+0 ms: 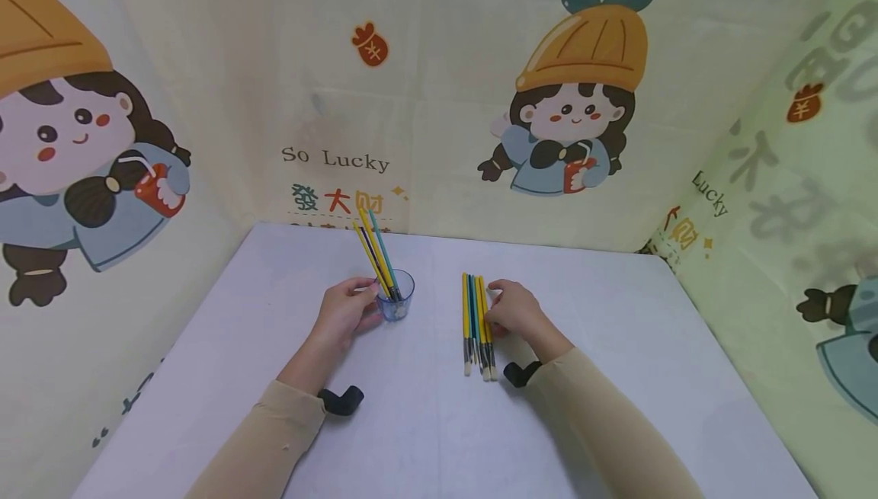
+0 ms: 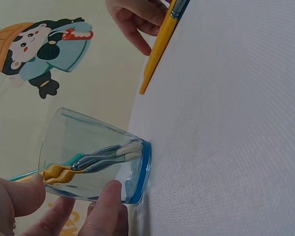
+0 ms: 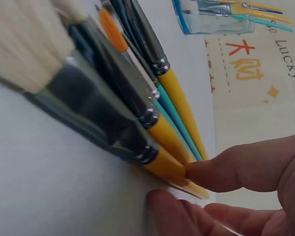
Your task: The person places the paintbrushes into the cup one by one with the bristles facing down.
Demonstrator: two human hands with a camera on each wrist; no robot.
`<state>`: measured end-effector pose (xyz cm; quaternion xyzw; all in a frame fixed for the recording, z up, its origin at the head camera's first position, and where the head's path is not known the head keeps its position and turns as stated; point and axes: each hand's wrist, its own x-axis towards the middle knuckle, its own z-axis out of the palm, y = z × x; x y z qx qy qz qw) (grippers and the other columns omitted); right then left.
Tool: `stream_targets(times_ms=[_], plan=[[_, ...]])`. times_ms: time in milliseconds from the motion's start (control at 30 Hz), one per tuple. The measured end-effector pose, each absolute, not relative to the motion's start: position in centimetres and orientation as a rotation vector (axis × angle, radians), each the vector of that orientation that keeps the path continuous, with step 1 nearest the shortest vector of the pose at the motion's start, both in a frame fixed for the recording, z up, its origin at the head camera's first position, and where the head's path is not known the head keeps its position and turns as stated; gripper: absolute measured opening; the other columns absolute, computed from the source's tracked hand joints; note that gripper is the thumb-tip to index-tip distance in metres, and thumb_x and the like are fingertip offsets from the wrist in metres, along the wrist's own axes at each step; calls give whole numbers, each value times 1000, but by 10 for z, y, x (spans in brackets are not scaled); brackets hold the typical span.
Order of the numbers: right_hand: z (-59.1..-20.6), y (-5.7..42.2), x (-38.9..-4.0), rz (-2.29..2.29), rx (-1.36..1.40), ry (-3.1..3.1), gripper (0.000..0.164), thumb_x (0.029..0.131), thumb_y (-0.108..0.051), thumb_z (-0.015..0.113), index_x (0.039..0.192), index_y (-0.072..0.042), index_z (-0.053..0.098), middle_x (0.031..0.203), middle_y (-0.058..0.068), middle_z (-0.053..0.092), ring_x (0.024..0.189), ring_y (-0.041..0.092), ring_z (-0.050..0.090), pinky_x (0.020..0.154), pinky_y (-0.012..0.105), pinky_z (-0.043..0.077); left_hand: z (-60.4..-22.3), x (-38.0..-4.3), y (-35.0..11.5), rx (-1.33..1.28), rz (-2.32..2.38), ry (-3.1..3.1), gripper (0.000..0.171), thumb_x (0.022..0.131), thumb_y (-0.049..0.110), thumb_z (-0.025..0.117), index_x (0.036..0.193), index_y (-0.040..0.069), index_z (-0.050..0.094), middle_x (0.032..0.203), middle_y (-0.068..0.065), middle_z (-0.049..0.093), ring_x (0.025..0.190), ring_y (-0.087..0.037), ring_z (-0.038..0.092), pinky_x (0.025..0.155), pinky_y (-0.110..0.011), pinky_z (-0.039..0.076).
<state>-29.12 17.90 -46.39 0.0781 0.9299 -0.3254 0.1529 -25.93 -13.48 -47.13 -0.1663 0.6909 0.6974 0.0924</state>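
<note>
Row of paintbrushes [image 1: 477, 318]: flat on the bench [image 1: 418, 415], just left of the right hand [image 1: 517, 311], long axes fore and aft, bristles at the near end. Right hand: thumb against the outermost yellow brush [image 3: 96, 110]; whether pinched, cannot tell. Left hand [image 1: 346, 310]: grips the clear cup [image 1: 395, 311], left of the row, brushes inside [image 2: 101, 160]

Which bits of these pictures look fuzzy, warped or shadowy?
Right wrist view: the pale bristles of the closest brush look soft, out of focus; left wrist view: yellow handles look wavy through the clear cup; head view: light is fairly even, with a soft shadow on the white table beside the right sleeve.
</note>
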Motion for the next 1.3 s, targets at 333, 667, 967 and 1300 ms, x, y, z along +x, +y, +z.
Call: stream_targets(times_ms=[333, 667, 967, 1300], plan=[[-463, 172, -292, -774, 216, 2731, 69, 87, -12, 78, 152, -9, 57, 129, 18, 69, 63, 18, 70, 55, 23, 56, -472, -259, -135, -488, 2067, 2052, 35, 109, 25, 66, 143, 14, 65, 130, -14, 56, 123, -29, 59, 103, -42, 65], [-459, 177, -295, -920, 259, 2633, 64, 87, -7, 73, 149, -13, 60, 129, 17, 67, 73, 23, 70, 58, 26, 57, -471, -257, -134, -460, 2069, 2082, 35, 110, 24, 64, 143, 12, 65, 128, -15, 58, 118, -28, 61, 99, -40, 67], [-457, 182, -302, -1121, 306, 2533, 69, 86, -2, 71, 152, -15, 57, 130, 20, 64, 70, 22, 61, 57, 24, 54, -469, -257, -134, -461, 2072, 2064, 36, 110, 24, 65, 143, 12, 65, 131, -15, 57, 121, -28, 60, 102, -42, 66], [-452, 177, -303, -1482, 246, 2465, 73, 91, 2, 69, 158, -19, 50, 125, 17, 62, 100, 28, 67, 74, 31, 69, -471, -258, -135, -472, 2071, 2053, 34, 109, 24, 65, 142, 13, 66, 128, -14, 58, 118, -27, 61, 99, -41, 67]])
